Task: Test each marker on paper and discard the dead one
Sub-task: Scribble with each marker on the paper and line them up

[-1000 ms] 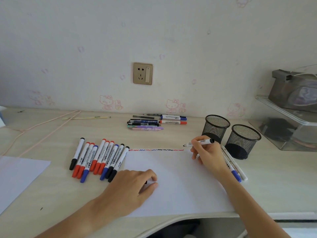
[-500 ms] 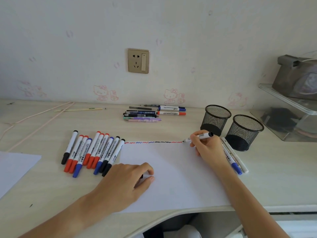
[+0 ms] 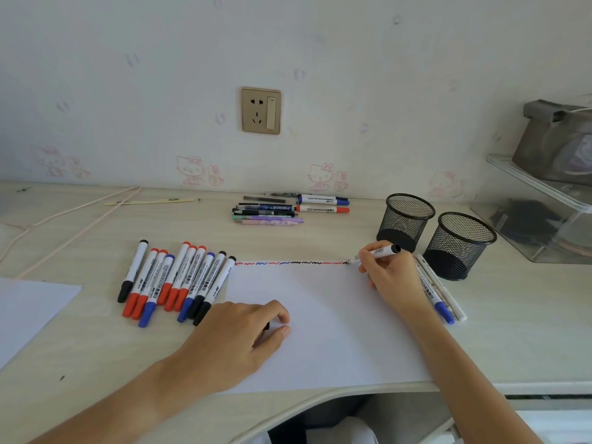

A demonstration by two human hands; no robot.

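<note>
Right hand [image 3: 392,274] pinches marker [image 3: 374,254], tip at paper [image 3: 320,325] far-right corner, end of squiggle row; long axis left-right. Left hand [image 3: 237,334] curled, holds something dark, likely the cap, on paper. Marker row [image 3: 179,280] nearer left hand.

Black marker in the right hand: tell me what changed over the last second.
The right hand lowered the black marker until its tip met the paper's top right corner, ending the row of squiggles. The left hand stays on the paper, curled round something dark; the marker row is unchanged.
</note>
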